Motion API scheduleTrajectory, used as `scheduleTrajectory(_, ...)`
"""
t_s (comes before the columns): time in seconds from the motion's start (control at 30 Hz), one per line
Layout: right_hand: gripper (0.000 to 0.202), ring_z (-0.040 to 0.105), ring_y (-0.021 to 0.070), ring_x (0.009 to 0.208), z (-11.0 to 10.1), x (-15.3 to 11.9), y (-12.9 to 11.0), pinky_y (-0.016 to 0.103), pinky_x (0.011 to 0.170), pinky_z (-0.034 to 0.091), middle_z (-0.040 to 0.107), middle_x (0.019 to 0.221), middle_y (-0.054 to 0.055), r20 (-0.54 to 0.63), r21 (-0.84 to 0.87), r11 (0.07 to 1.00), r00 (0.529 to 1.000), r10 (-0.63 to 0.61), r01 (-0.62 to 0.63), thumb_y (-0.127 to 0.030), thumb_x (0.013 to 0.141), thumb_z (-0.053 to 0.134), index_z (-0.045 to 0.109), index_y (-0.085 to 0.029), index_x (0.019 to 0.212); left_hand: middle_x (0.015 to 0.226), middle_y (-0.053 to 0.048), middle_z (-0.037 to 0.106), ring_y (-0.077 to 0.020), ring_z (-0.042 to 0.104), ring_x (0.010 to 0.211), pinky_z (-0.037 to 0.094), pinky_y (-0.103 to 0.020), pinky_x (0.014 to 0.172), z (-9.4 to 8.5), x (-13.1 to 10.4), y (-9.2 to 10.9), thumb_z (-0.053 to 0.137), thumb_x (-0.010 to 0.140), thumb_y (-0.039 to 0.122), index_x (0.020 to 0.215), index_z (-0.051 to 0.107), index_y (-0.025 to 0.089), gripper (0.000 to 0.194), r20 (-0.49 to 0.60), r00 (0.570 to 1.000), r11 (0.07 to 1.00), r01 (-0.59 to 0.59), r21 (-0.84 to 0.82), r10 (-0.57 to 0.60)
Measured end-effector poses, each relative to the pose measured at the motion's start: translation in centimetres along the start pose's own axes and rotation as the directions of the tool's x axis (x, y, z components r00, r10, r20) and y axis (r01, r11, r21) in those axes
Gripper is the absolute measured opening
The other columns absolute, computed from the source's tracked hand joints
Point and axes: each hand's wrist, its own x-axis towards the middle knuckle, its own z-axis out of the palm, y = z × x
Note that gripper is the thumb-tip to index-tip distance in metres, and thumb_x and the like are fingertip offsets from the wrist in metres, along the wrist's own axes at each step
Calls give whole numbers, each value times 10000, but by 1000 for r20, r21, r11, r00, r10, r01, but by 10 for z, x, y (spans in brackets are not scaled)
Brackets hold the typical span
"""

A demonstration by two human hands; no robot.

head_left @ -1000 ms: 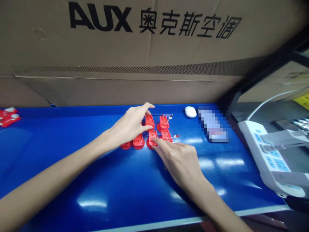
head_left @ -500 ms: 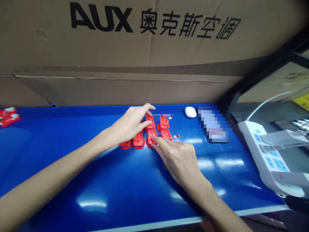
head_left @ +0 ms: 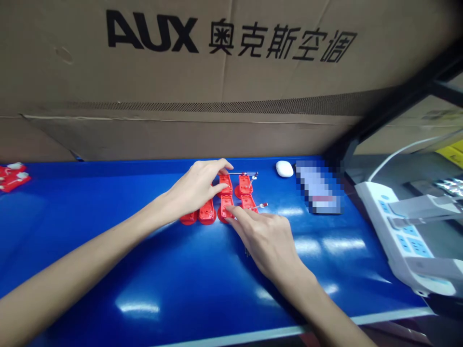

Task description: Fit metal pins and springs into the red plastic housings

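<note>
Several red plastic shells lie in two rows on the blue table. My left hand [head_left: 195,187] is over the back-left shells, its thumb and forefinger apart. The thumb tip touches or hovers at a back shell [head_left: 224,179]; its other fingers are partly hidden. My right hand [head_left: 269,233] has thumb and forefinger closed at the near end of a front shell [head_left: 226,201]. Any small part between those fingertips is hidden. Right of it are another front shell [head_left: 247,200] and a back shell [head_left: 244,183], each with a small light-coloured piece sticking out.
A screwdriver [head_left: 249,173] lies behind the shells. Farther right are a white rounded case [head_left: 284,169], a blurred-out phone [head_left: 318,188] and a white power strip [head_left: 398,231]. More red-and-white parts [head_left: 13,177] sit far left. A large cardboard box [head_left: 181,135] stands behind the table [head_left: 90,260].
Both hands keep nearly the same place at the shells. The view has shifted very slightly; no shell has visibly been moved.
</note>
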Motion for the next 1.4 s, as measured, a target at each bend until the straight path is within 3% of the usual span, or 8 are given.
scheduleTrajectory(0.23,250,678,136,571,-19,-16,5,287,613,394,784,745,-24,-130,94,995,991,-5,17,-347,1145,588,728,-234,1319,1393,-83,778,-280,735,1302,573,-443,1122,-4,3,11,719,1044,248,1399,666,231,359,-11,1000,1000,-24,-4,24)
scheduleTrajectory(0.4,125,476,72,427,-34,-37,9,248,548,383,505,545,-131,-327,282,938,900,289,-199,-348,1060,724,706,-227,1087,1399,-87,771,-293,717,1326,562,-448,1130,0,14,21,733,1033,249,1370,682,225,342,12,998,998,-56,-11,56)
scheduleTrajectory(0.57,406,655,164,681,-24,-29,13,287,627,441,722,852,-8,-86,321,828,856,510,-460,-587,1017,722,714,-241,1229,1430,-97,762,-307,707,1337,547,-450,1144,11,28,24,735,1030,248,1394,694,217,368,50,995,996,-86,-18,87)
scheduleTrajectory(0.67,425,694,220,830,-13,-17,13,307,646,419,756,1052,64,-8,231,846,869,495,-480,-624,1017,695,748,-249,1210,1412,-96,779,-294,726,1320,561,-421,1132,13,33,28,723,1043,274,1381,718,205,345,88,991,995,-100,-25,102)
scheduleTrajectory(0.83,401,684,254,895,-8,-14,14,322,660,381,735,963,85,-18,169,850,860,509,-499,-592,1030,664,748,-214,930,1366,-116,796,-303,745,1284,569,-434,1124,13,35,34,735,1034,285,1403,723,194,380,117,990,997,-79,-1,78)
scheduleTrajectory(1.13,466,649,230,767,-43,-40,27,366,698,436,697,851,47,-224,199,844,815,534,-499,-670,1013,659,758,-225,916,1377,-146,772,-336,718,1311,564,-468,1138,27,41,41,855,899,171,1389,723,170,508,155,983,995,-100,21,96)
scheduleTrajectory(1.27,362,601,215,706,-62,-50,22,380,690,453,718,860,50,-319,231,867,808,496,-441,-587,1007,724,751,-227,987,1349,-133,785,-336,741,1266,581,-471,1118,8,32,61,834,938,225,1342,745,174,417,111,988,994,-108,12,106)
scheduleTrajectory(1.4,170,630,235,775,-69,-64,7,403,733,497,758,934,62,-357,289,920,862,360,-265,-390,966,810,715,-264,1029,1399,-43,761,-303,740,1289,603,-447,1126,-25,-13,84,796,981,268,1365,731,291,390,53,989,990,-137,-45,139)
